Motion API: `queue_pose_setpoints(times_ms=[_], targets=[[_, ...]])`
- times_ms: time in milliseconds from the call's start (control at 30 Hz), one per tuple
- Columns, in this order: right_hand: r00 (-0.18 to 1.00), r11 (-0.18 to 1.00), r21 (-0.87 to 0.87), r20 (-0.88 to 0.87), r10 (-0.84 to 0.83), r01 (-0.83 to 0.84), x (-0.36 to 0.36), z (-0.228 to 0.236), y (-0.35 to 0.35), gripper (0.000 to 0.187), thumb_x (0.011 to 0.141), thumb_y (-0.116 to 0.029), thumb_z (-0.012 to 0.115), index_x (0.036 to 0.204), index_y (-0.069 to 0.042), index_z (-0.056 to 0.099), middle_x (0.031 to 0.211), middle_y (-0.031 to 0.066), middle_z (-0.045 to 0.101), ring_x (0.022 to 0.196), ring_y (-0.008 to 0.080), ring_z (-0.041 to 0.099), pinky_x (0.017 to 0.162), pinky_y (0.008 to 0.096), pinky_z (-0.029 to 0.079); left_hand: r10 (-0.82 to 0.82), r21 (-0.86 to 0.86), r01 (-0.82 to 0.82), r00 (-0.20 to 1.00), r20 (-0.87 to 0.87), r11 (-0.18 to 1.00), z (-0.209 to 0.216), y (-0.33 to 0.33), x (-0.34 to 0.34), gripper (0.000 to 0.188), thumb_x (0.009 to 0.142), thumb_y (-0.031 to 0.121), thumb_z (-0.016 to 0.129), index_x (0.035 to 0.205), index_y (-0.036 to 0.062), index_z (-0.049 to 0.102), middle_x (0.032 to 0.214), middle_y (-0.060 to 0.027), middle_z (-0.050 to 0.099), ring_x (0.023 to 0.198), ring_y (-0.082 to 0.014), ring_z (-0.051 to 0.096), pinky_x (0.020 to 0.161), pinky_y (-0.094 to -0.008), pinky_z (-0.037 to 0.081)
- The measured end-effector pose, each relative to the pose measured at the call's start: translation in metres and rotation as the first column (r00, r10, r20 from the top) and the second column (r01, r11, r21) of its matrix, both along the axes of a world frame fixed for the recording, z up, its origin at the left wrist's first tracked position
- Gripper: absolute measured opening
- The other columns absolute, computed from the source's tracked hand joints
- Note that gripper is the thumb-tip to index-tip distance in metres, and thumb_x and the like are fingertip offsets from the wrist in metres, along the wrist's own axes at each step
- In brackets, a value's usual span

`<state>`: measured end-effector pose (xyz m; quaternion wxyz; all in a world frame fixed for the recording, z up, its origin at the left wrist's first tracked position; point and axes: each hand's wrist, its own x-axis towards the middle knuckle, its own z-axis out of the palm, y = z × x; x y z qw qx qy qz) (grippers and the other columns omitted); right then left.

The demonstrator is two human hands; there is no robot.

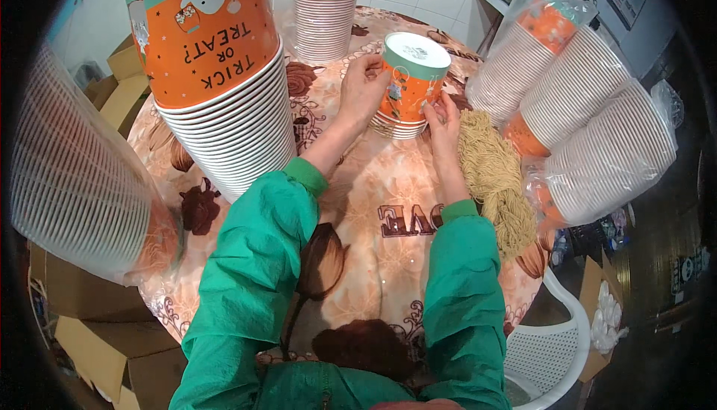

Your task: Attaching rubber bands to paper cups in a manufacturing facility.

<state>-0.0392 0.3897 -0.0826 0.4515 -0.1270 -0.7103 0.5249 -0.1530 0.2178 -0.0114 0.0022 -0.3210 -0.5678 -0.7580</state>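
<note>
Near the top centre of the frame, I see a short stack of upturned orange-and-green paper tubs (411, 90) on the flower-patterned surface (373, 261). The left hand (364, 90) has bent fingers at its left side, the right hand (444, 125) at its lower right; whether they grip, I can't tell. Tan yarn (494, 182) lies beside the right wrist.

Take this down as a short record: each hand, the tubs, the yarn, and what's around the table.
Left hand: at the left side of the short tub stack
Right hand: fingers at its right side
Short tub stack: orange and green, upside down
Tall tub stack: upside down, left of the hands
Yarn: tan bundle, beside the right forearm
Bagged tubs: far left, back and right
Chair: white, lower right
Boxes: cardboard, lower left
</note>
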Motion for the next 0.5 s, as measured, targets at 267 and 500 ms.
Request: queue_pose_setpoints(times_ms=[267, 500], targets=[[0.997, 0.998, -0.002, -0.038, 0.067, -0.067, -0.001, -0.003, 0.002, 0.072, 0.095, -0.039, 0.071, 0.150, -0.002, 0.045, 0.145, 0.0208, 0.045, 0.134, 0.0312, 0.047, 0.112, 0.0426, 0.039, 0.097, -0.225, -0.113, 0.992, -0.081, 0.968, -0.037, 0.009, -0.013, 0.059, 0.089, 0.030, 0.071, 0.133, -0.0060, 0.055, 0.132, -0.0234, 0.053, 0.123, -0.0324, 0.054, 0.107, -0.0390, 0.044], [1.000, 1.000, 0.007, -0.003, 0.016, -0.016, -0.004, -0.002, -0.004, 0.080, 0.093, -0.045, 0.072, 0.151, 0.001, 0.042, 0.150, 0.0218, 0.042, 0.140, 0.0319, 0.042, 0.116, 0.0425, 0.034, 0.040, -0.201, -0.054, 0.996, -0.076, 0.978, -0.035, 0.011, -0.010, 0.065, 0.090, 0.039, 0.071, 0.139, -0.0012, 0.054, 0.135, -0.0216, 0.053, 0.123, -0.0314, 0.055, 0.106, -0.0382, 0.044]])
